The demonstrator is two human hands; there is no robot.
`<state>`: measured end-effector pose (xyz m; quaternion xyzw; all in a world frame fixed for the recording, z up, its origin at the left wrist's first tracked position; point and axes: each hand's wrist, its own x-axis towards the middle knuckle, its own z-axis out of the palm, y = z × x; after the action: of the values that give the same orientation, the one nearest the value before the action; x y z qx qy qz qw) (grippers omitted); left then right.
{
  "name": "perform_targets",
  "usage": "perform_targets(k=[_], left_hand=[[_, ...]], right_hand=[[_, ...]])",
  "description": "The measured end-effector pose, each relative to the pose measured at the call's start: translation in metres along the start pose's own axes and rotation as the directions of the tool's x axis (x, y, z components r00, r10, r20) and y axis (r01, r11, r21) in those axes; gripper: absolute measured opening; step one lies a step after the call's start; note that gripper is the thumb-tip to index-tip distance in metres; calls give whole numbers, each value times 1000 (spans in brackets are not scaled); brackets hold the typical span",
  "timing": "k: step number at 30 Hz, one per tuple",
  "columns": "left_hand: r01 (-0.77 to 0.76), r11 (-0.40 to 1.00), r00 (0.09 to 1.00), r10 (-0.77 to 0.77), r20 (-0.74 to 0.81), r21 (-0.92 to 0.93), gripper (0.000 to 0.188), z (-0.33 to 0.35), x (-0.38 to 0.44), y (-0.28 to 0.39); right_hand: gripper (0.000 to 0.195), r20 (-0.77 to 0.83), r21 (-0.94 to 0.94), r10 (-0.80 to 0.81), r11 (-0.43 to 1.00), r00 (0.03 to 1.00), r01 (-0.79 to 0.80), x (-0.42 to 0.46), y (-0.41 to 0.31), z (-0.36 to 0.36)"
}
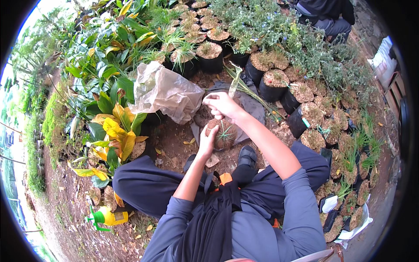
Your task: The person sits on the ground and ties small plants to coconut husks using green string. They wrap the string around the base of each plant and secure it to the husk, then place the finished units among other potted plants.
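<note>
A round ball of brown fibre [229, 140], wound with green string that crosses in a star on top, sits low in front of me between my feet. My left hand [207, 142] grips its left side, with the thumb along the top. Just above the ball is my right hand [224, 106], its thumb and fingertips drawn together. Any thread between those fingers is too fine to make out. Behind the hands, a dark sheet [253, 113] lies on the soil, partly hidden by my right forearm. A crumpled translucent plastic bag [167, 91] stands at the sheet's left.
Black grow bags [211, 62] topped with brown fibre curve around the back and right. Long cut leaves [250, 90] lie across the sheet. Leafy plants [121, 124] crowd the left, near a yellow-green spray bottle [113, 217]. Another person [327, 19] is at the upper right.
</note>
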<state>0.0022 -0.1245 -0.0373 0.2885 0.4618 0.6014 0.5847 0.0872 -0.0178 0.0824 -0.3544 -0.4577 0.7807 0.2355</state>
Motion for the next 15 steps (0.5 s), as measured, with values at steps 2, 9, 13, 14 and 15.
perform_targets(k=[2, 9, 13, 14, 15], left_hand=[[-16, 999, 1000, 16, 7, 52, 35, -4, 2, -4], [111, 988, 993, -115, -36, -110, 33, -12, 4, -7], [154, 975, 975, -176, -133, -158, 33, -21, 11, -14], [188, 964, 972, -210, -102, -191, 32, -18, 11, -10], [215, 950, 968, -237, -76, -224, 32, -18, 10, -7]], right_hand=[[9, 57, -108, 23, 994, 998, -17, 3, 1, 11], [11, 84, -125, 17, 992, 996, -7, -36, 22, -3], [9, 41, -162, 45, 986, 998, -38, -63, 43, -11], [9, 20, -159, 62, 986, 998, -58, -69, 49, -15], [9, -4, -112, 55, 992, 998, -55, -72, 55, -18]])
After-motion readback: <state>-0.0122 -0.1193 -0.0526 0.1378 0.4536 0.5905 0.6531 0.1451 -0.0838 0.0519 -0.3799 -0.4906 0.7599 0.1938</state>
